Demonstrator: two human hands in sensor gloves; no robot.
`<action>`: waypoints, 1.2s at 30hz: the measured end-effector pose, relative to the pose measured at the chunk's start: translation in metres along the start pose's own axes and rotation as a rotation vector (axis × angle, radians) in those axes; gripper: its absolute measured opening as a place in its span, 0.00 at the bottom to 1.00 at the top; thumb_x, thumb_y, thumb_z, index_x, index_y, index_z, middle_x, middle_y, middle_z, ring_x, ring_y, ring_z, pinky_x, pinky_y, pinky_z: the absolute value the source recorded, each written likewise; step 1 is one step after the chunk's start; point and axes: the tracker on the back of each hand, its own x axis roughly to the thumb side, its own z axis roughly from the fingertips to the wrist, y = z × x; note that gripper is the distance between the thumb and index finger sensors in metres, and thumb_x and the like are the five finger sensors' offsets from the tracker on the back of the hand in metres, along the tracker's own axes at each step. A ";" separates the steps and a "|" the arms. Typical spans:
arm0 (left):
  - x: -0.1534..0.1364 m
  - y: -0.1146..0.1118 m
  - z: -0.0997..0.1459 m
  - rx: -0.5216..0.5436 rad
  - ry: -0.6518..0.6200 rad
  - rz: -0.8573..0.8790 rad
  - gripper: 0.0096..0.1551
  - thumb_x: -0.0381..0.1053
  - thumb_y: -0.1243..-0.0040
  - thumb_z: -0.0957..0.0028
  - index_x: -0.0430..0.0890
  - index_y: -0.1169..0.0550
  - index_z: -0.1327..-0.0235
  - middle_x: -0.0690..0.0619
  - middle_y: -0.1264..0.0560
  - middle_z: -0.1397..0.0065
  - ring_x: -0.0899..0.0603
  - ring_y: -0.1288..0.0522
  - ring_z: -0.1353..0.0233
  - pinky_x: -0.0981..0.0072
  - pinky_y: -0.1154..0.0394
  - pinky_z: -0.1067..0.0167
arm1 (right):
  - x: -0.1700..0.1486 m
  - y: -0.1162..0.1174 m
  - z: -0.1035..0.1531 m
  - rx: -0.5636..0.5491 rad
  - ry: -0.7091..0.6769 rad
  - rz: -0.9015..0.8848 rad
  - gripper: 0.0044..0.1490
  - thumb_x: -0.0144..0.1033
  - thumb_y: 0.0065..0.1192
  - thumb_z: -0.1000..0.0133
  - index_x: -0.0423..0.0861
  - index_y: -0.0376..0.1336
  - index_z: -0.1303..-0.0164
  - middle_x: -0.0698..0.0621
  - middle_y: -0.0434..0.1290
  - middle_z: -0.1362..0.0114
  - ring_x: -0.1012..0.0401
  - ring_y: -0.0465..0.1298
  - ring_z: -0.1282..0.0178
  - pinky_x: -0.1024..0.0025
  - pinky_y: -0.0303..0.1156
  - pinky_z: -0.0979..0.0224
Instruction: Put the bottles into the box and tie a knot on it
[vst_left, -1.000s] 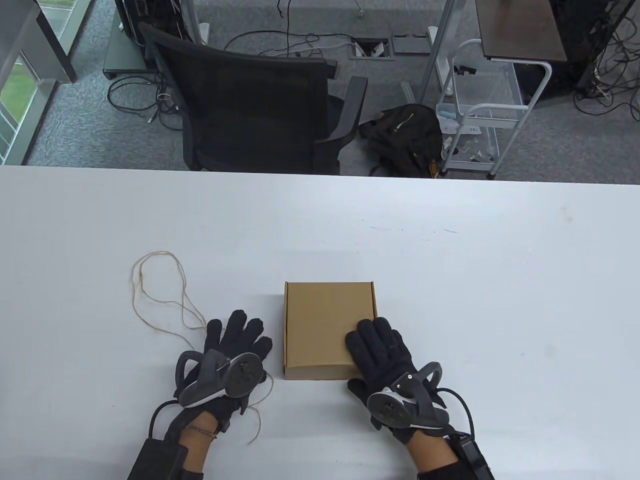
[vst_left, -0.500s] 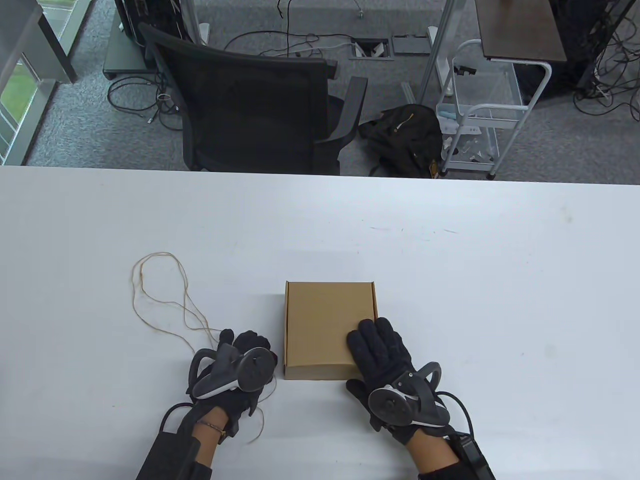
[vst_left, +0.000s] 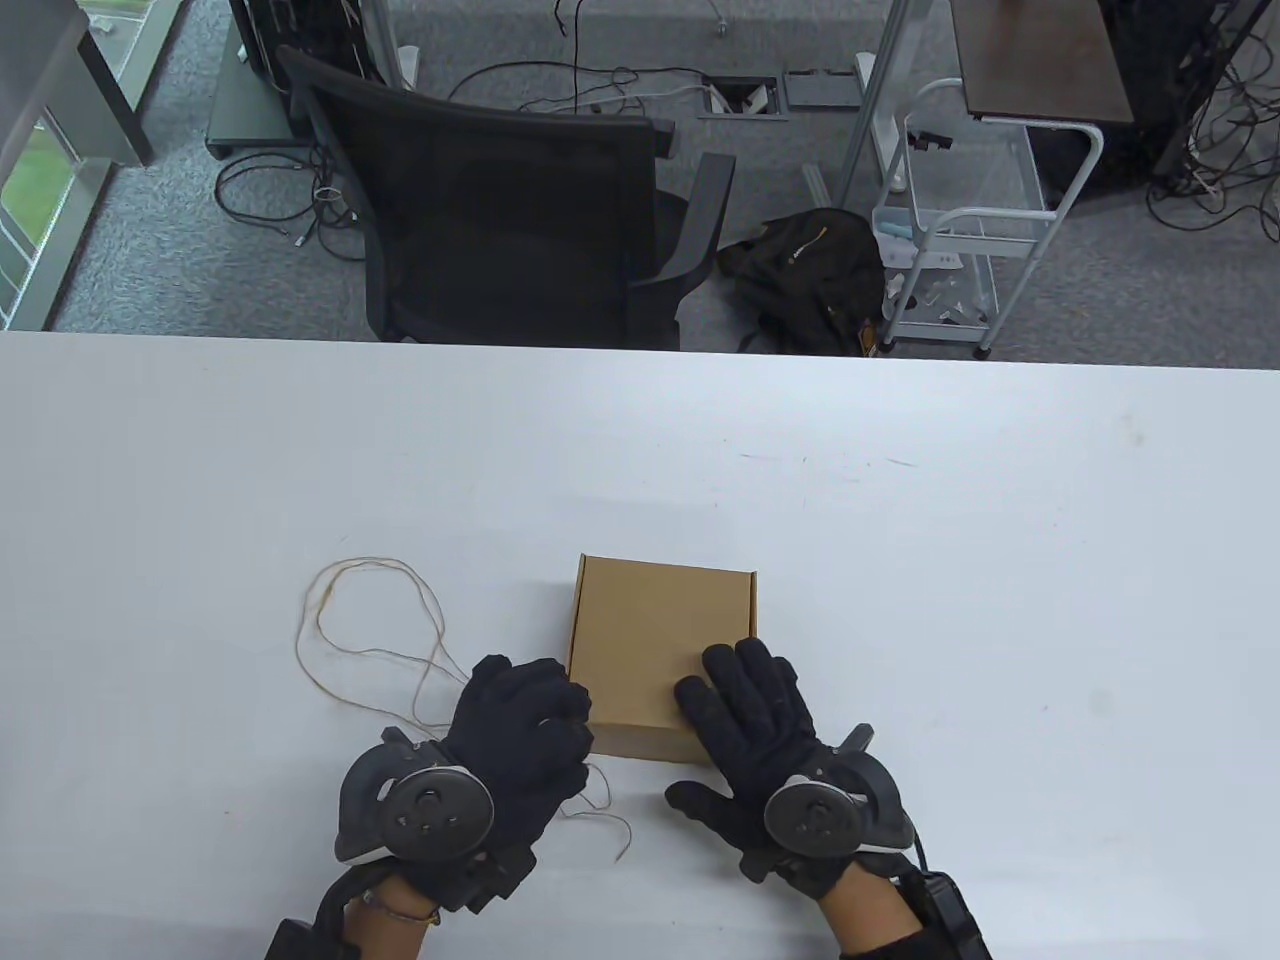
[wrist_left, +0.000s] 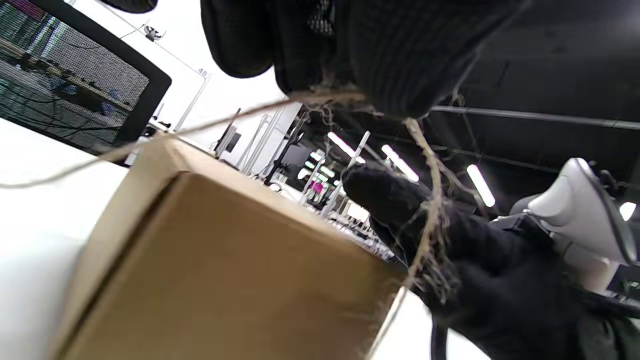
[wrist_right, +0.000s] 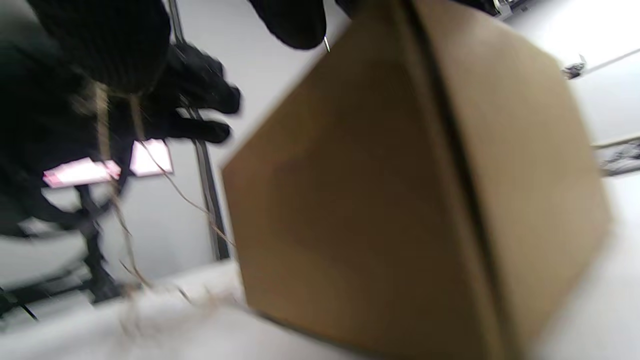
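Table view: closed box (vst_left: 660, 650) on the table (vst_left: 900, 520), lid down, no bottles in sight, presumably inside. Right hand (vst_left: 760, 720) flat on the box's near right corner, fingers straight, pressing, thumb splayed off its near edge. Left hand (vst_left: 520, 730) touching the box's near left corner, fingers curled around twine (vst_left: 370, 620). Twine looping out left of the box, a loose tail trailing on the table just near of the box, between the hands. Nothing yet wrapped round the box.

Left wrist view: box corner close below, twine pinched under the curled fingers, one strand running left across the box's upper edge, another dropping frayed toward the right hand's thumb.

Right wrist view: blurred; box filling the right side, twine hanging from the left hand beyond the box's left face.

Judgement: tying just begun; left hand carries the twine, so a pass from the box's left side across or under it seems likely, right hand steadying.
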 end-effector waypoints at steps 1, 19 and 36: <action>0.001 -0.002 -0.001 0.001 0.002 0.030 0.23 0.52 0.28 0.52 0.46 0.15 0.45 0.43 0.23 0.23 0.28 0.31 0.21 0.18 0.42 0.29 | 0.005 -0.003 -0.002 -0.022 -0.029 -0.070 0.54 0.63 0.60 0.49 0.42 0.51 0.19 0.39 0.42 0.15 0.39 0.38 0.20 0.38 0.39 0.24; 0.000 -0.005 -0.003 0.065 0.016 0.373 0.24 0.51 0.33 0.48 0.49 0.21 0.38 0.45 0.12 0.38 0.31 0.21 0.27 0.18 0.38 0.31 | 0.005 0.021 -0.010 0.243 0.187 -1.231 0.25 0.38 0.62 0.43 0.45 0.67 0.35 0.36 0.79 0.37 0.40 0.79 0.41 0.40 0.75 0.39; -0.050 -0.003 -0.008 0.132 0.261 0.284 0.42 0.49 0.23 0.54 0.46 0.27 0.25 0.51 0.12 0.42 0.35 0.17 0.32 0.18 0.37 0.32 | -0.023 -0.038 0.002 -0.251 0.344 -0.185 0.45 0.23 0.78 0.56 0.42 0.62 0.26 0.41 0.72 0.33 0.54 0.80 0.49 0.50 0.79 0.43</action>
